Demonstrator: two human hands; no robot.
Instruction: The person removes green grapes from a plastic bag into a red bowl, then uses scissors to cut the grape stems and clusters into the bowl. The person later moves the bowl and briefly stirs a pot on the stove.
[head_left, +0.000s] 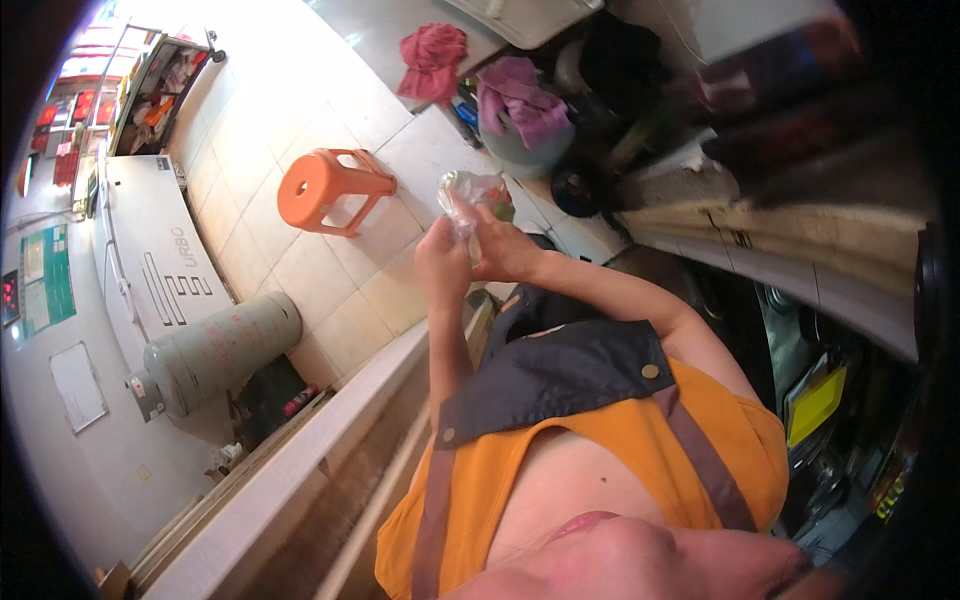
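Observation:
In front of my apron, both hands are closed on a clear plastic bag (474, 189). Green and reddish colour shows through or beside the bag, but its contents are not clear enough to name. My left hand (442, 259) pinches the gathered plastic from the left side. Close against it, my right hand (504, 244) grips the bag from the right, with the fingers partly hidden by the crumpled film. Below the hands hangs the dark bib of an apron (555, 382) over an orange shirt (600, 427).
An orange plastic stool (319, 191) stands on the tiled floor. Left are a gas cylinder (221, 349) and white chest freezer (161, 247). A purple cloth (521, 101) drapes over a bucket (529, 154); a pink cloth (433, 60) lies nearby. A worktop edge (780, 225) runs along the right.

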